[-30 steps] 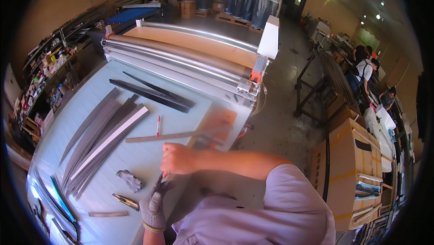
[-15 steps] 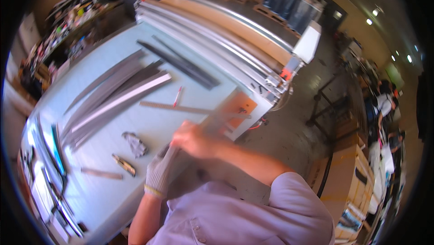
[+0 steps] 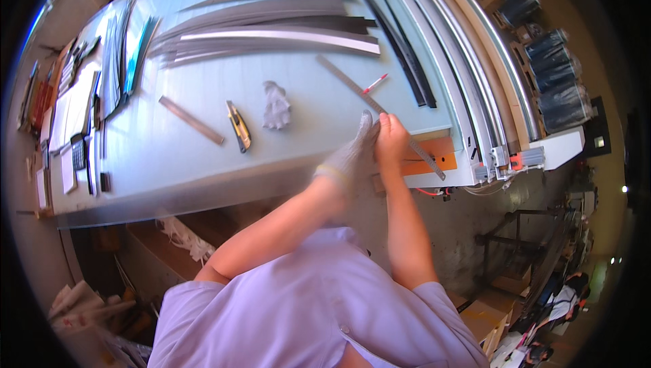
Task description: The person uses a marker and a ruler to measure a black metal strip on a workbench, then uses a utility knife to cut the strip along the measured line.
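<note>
My left hand (image 3: 350, 145) wears a grey knitted glove and is smeared by motion; how its fingers are bent does not show clearly. Bare and closed, my right hand (image 3: 392, 139) meets the glove's finger end, and whatever it grips is hidden. Both are at the near edge of a pale glass-like tabletop (image 3: 305, 144). Just beyond them lie a long metal ruler (image 3: 349, 84) and a red-and-white pen (image 3: 375, 84). To their left are a crumpled grey glove (image 3: 276, 105), a yellow-and-black utility knife (image 3: 238, 127) and a short flat metal strip (image 3: 191, 120).
Dark strips (image 3: 271, 8) and a white strip (image 3: 285, 37) spread across the far table. Two black bars (image 3: 397, 42) lie near a machine's long rollers (image 3: 475, 63) at right. An orange plate (image 3: 437, 153) sits at the table's corner. Papers (image 3: 71, 113) are at left.
My view has swung, so the table appears turned and the machine now stands at the right. The hands remain together, my right now beside the left glove's fingers rather than across them.
</note>
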